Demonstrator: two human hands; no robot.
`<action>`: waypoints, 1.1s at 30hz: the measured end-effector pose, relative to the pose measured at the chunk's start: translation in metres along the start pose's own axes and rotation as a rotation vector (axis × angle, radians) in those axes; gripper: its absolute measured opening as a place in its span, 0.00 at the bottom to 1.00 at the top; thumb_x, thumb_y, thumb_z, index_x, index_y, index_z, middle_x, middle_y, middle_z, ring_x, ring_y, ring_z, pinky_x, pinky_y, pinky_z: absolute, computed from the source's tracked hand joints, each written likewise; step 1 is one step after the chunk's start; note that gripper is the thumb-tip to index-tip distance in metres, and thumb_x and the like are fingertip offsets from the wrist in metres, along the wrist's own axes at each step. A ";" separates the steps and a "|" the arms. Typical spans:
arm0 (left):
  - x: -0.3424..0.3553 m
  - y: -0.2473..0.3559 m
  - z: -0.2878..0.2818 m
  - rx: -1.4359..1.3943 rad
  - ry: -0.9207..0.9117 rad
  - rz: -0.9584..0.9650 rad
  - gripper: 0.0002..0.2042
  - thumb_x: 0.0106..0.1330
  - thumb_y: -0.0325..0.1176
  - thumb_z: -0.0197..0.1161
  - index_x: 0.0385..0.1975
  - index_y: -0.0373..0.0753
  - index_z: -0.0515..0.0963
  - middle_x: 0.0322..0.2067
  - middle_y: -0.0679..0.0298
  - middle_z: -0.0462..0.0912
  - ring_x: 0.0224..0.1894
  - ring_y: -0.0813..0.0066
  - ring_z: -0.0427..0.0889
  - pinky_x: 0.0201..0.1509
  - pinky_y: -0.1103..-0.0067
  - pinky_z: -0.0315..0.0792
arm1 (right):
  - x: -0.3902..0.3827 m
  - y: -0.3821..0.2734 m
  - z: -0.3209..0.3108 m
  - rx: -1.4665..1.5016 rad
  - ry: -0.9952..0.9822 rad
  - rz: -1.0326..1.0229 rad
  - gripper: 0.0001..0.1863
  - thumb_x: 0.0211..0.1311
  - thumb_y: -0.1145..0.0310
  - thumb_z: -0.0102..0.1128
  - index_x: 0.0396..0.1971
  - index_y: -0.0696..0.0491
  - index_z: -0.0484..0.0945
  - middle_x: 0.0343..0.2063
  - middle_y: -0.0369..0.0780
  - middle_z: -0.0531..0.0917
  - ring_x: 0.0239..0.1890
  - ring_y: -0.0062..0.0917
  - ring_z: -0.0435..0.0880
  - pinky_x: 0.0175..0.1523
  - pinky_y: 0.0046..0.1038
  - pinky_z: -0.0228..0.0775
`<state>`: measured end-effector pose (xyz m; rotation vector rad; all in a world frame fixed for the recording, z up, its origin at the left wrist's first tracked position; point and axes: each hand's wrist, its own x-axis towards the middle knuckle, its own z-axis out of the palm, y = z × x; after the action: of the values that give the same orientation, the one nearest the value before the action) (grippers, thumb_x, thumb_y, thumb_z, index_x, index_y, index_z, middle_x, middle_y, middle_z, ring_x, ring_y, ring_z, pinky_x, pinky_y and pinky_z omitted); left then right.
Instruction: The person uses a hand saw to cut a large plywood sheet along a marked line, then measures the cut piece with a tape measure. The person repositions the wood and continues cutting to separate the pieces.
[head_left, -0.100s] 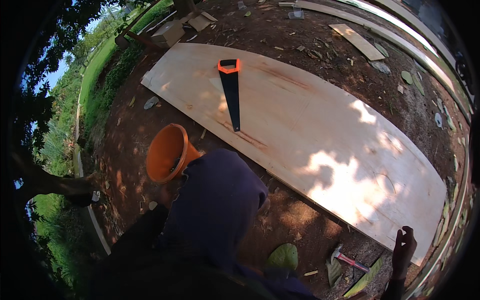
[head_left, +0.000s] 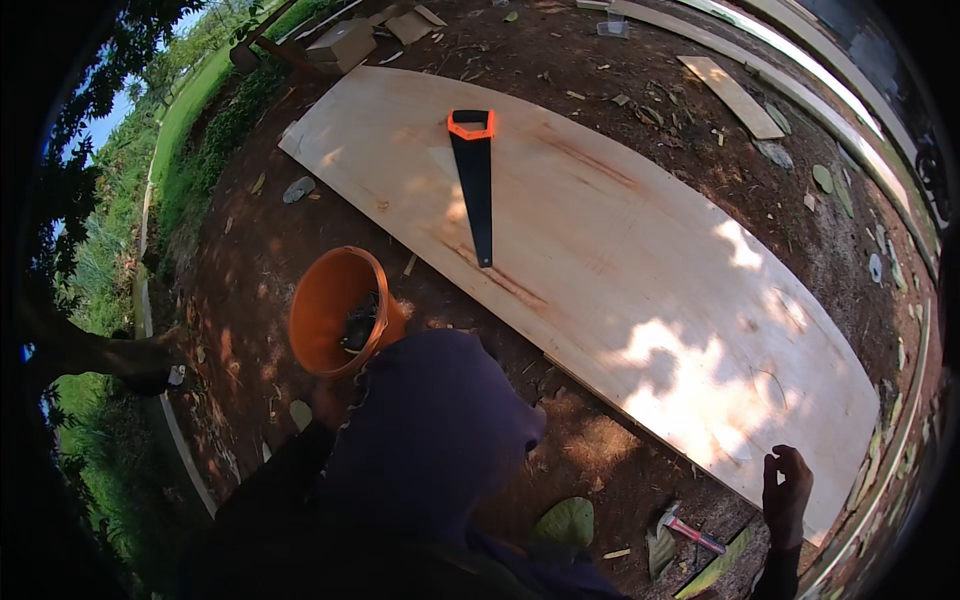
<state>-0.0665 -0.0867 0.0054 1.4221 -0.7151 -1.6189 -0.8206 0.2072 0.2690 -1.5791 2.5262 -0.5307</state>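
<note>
A large pale plywood sheet (head_left: 640,270) lies on the ground across the middle and right. Over its near right end is my right hand (head_left: 788,488), fingers loosely bent with a gap at the thumb and nothing visible in it. Whether it touches the wood I cannot tell. On the sheet's left part rests a handsaw (head_left: 474,185) with a black blade and orange-and-black handle. My left hand (head_left: 328,400) is dark and smeared beside an orange bucket (head_left: 333,300); its fingers cannot be made out. Dark items, hard to identify, sit inside the bucket.
A hammer (head_left: 692,530) with a red handle lies on the ground near the sheet's right end, among big leaves (head_left: 566,522). My purple-clad knee (head_left: 430,420) is beside the bucket. Cardboard boxes (head_left: 342,44), a short plank (head_left: 732,96) and long boards (head_left: 700,45) lie beyond.
The view has shifted slightly, showing more of the bucket's inside. My left hand now shows dimly beside the bucket. My right hand stays over the sheet's end.
</note>
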 end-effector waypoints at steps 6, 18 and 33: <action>-0.032 0.085 0.056 -0.243 0.161 -0.106 0.20 0.80 0.39 0.52 0.68 0.40 0.71 0.59 0.57 0.80 0.60 0.60 0.80 0.62 0.61 0.76 | 0.137 -0.133 0.095 0.165 -0.259 -0.183 0.06 0.62 0.69 0.70 0.34 0.55 0.84 0.37 0.44 0.88 0.34 0.37 0.89 0.38 0.34 0.80; 0.128 0.261 -0.034 0.855 0.146 0.138 0.16 0.71 0.29 0.64 0.55 0.28 0.81 0.46 0.55 0.88 0.48 0.69 0.85 0.56 0.71 0.78 | 0.273 -0.400 0.345 0.191 -0.145 0.031 0.21 0.61 0.56 0.69 0.40 0.60 0.77 0.40 0.50 0.81 0.46 0.47 0.83 0.48 0.47 0.78; 0.303 0.357 0.164 1.265 -0.494 0.461 0.25 0.71 0.36 0.64 0.65 0.32 0.73 0.63 0.51 0.78 0.66 0.55 0.75 0.68 0.62 0.69 | 0.281 -0.442 0.381 0.278 -0.083 0.433 0.17 0.53 0.71 0.64 0.41 0.57 0.71 0.41 0.46 0.78 0.45 0.42 0.81 0.43 0.46 0.76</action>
<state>-0.1468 -0.5402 0.1906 1.4096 -2.4374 -1.0921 -0.4660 -0.3063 0.0939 -0.9063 2.4901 -0.6993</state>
